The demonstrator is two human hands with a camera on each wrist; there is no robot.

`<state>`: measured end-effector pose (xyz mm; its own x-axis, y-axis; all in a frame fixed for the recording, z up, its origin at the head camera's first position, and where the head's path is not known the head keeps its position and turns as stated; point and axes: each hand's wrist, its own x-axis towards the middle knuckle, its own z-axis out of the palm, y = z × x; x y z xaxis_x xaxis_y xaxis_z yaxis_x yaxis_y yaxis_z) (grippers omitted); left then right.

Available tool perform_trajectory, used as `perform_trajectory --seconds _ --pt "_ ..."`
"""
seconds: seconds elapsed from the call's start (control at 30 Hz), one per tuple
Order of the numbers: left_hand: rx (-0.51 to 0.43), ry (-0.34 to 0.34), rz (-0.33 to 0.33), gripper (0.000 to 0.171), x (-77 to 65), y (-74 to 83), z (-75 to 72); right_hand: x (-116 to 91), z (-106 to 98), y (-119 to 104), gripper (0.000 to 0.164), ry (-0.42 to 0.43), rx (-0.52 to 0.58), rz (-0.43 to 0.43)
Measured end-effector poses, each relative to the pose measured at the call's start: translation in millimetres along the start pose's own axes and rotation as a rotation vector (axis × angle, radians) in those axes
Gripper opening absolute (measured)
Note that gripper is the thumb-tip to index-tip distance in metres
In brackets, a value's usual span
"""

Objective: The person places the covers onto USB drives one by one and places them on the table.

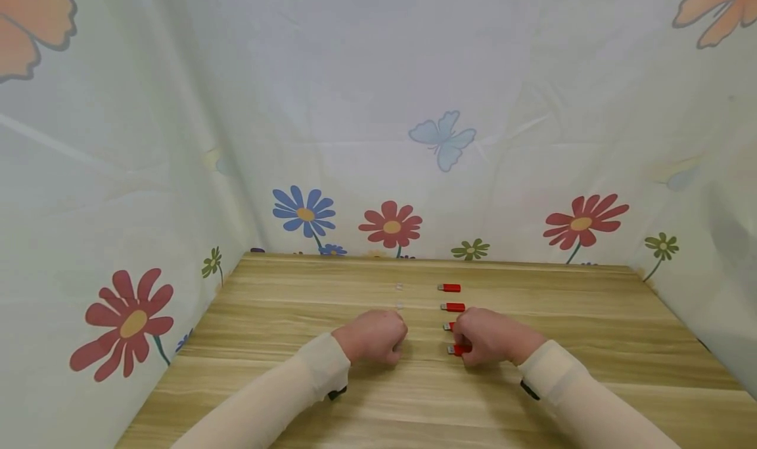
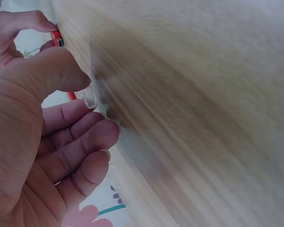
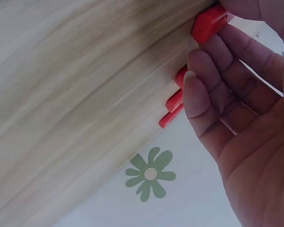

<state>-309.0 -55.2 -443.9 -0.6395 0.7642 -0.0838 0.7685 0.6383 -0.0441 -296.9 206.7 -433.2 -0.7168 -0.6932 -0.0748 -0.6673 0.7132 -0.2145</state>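
Note:
My left hand (image 1: 375,336) is low over the wooden table, left of a column of red USB flash drives. In the left wrist view its thumb and index finger pinch a small clear plastic cap (image 2: 89,98). Opposite it, my right hand (image 1: 491,336) pinches the nearest red USB flash drive (image 3: 208,23) by its body. That drive's metal plug (image 1: 451,350) points left, toward my left hand. Just beyond lies another red drive (image 1: 449,327), partly hidden by the right hand. The other right fingers are loosely bent beside the drives.
Two more red drives (image 1: 453,307) lie farther back, plugs pointing left. To their left, two clear caps (image 1: 399,286) rest on the table (image 1: 319,278). A pale curtain (image 1: 355,107) printed with flowers and butterflies surrounds the table's back and sides.

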Motion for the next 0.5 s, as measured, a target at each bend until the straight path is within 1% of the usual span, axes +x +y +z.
perform_trajectory --seconds 0.17,0.33,0.5 --pt "0.005 0.006 0.006 0.030 1.8 -4.0 3.4 0.2 0.3 -1.4 0.019 0.027 -0.049 -0.037" --pt "-0.045 0.018 0.000 0.027 2.7 -6.6 3.1 0.2 1.2 -1.2 0.021 0.038 -0.052 -0.035" --pt "-0.113 0.032 -0.010 0.023 -0.7 -6.2 -4.3 0.2 0.4 -0.9 0.020 0.032 -0.046 -0.005"
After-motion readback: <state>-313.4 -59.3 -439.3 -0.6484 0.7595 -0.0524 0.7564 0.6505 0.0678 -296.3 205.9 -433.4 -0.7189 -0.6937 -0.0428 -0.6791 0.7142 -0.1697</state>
